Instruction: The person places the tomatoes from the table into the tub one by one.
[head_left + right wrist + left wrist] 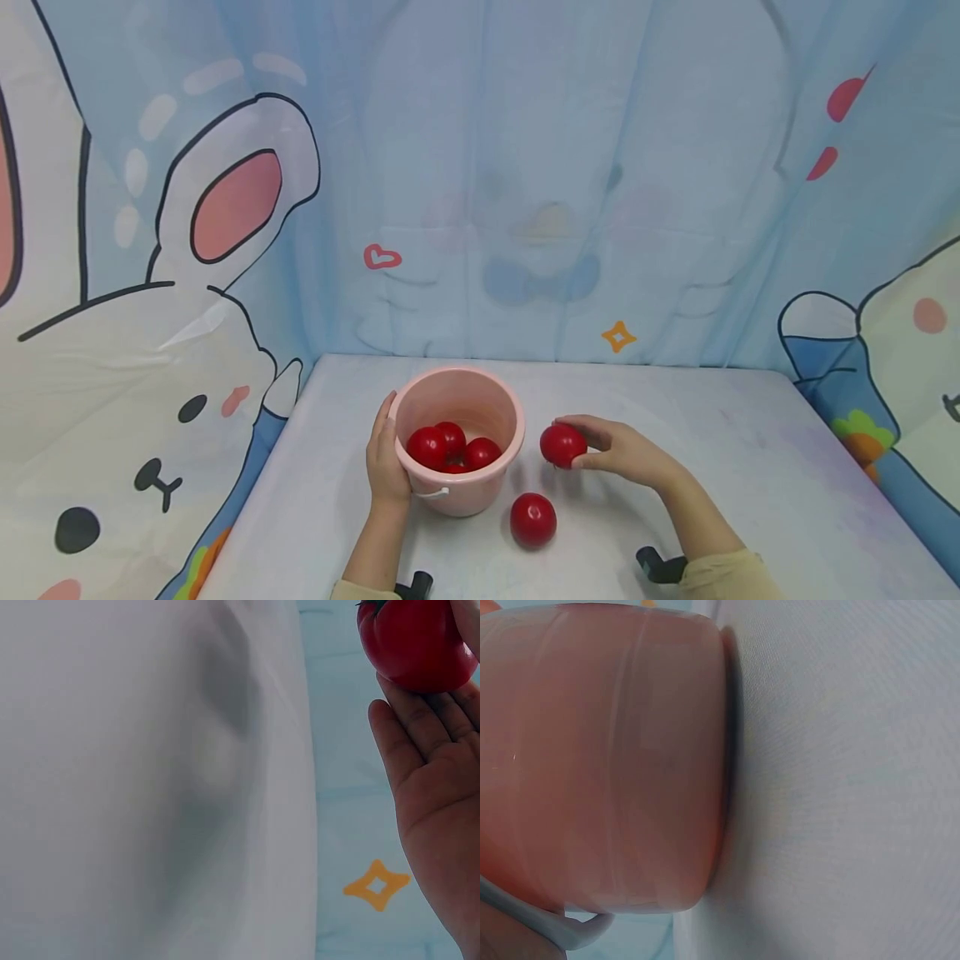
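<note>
A pink bucket (465, 493) stands upright on the white table, with several red tomatoes (427, 447) inside. My left hand (387, 467) rests against the bucket's left side, fingers straight up along the wall to the rim. The bucket's side (607, 757) fills much of the left wrist view. To the right of the bucket, my right hand (611, 450) holds a tomato (562, 445) between thumb and fingers. In the right wrist view that tomato (416, 645) shows a green stem and sits off the table. Another tomato (533, 521) lies on the table in front, close to the bucket.
The white table (750, 467) extends to both sides and meets a light blue printed curtain (555, 167) at the back. A small white handle end (433, 494) sits on the bucket's front. Dark wrist mounts (662, 566) show near both sleeves.
</note>
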Tool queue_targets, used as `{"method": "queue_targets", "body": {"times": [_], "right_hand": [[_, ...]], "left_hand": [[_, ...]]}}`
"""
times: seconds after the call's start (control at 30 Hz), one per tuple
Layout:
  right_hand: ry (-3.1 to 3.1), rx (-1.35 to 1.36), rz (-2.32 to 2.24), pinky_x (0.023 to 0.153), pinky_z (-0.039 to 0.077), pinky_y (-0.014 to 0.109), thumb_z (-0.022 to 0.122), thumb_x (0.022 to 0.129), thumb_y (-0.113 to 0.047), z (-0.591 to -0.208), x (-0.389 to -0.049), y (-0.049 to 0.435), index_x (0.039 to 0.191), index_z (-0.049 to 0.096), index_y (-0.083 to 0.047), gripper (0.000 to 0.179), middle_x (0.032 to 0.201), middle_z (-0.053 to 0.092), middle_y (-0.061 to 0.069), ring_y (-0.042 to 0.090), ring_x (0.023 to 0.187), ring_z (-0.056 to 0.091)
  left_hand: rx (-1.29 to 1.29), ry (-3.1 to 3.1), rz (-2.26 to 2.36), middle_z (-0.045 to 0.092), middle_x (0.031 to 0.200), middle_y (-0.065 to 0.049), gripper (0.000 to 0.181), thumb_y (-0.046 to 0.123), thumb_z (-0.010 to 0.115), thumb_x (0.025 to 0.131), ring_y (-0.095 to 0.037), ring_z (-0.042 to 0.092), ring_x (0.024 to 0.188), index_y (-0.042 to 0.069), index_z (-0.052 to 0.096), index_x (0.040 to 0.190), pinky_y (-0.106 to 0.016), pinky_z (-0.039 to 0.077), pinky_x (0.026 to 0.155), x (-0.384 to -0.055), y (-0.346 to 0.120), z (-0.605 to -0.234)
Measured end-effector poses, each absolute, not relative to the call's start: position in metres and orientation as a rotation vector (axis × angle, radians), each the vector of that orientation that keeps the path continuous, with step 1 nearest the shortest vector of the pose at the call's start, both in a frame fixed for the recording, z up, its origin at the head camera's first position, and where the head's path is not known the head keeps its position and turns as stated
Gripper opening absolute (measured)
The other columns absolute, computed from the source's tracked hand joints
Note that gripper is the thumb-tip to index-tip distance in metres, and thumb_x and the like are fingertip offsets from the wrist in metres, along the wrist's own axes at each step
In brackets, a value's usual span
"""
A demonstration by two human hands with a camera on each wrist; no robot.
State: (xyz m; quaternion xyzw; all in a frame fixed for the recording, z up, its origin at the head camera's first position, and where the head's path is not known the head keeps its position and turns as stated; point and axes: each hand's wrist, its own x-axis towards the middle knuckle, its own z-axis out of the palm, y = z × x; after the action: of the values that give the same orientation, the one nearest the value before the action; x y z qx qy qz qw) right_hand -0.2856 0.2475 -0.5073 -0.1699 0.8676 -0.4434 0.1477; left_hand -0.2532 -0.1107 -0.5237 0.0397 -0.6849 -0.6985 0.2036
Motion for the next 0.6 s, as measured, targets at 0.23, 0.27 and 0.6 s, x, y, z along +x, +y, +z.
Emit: {"method": "queue_targets", "body": {"times": [0.23,0.27,0.6], "right_hand": [[2.51,-0.506,-1.27,0.096,0.055,0.044,0.08,0.08,-0.04,-0.49,-0.291,0.248,0.139,0.053,-0.034,0.064,0.137,0.059,-0.001,0.032,0.131,0.053],[2.509,-0.518,-1.271,0.096,0.055,0.044,0.079,0.081,-0.04,-0.488,-0.293,0.249,0.139,0.053,-0.034,0.064,0.137,0.059,-0.001,0.032,0.132,0.052],[2.575,-0.582,-1.191,0.091,0.057,0.037,0.078,0.082,-0.043,-0.459,-0.306,0.255,0.14,0.052,-0.036,0.063,0.132,0.062,-0.002,0.029,0.129,0.055]], "left_hand": [[0.113,-1.904,-1.953,0.051,0.146,0.015,0.041,0.04,0.043,0.102,-0.014,0.045,0.138,0.04,0.048,0.143,-0.052,0.043,0.11,-0.253,-0.111,-0.523],[0.114,-1.904,-1.954,0.051,0.146,0.015,0.041,0.039,0.044,0.102,-0.015,0.045,0.138,0.04,0.048,0.143,-0.052,0.043,0.11,-0.253,-0.111,-0.523],[0.121,-1.904,-1.972,0.052,0.145,0.016,0.04,0.041,0.044,0.102,-0.014,0.046,0.137,0.042,0.048,0.142,-0.052,0.044,0.109,-0.254,-0.111,-0.524]]}}
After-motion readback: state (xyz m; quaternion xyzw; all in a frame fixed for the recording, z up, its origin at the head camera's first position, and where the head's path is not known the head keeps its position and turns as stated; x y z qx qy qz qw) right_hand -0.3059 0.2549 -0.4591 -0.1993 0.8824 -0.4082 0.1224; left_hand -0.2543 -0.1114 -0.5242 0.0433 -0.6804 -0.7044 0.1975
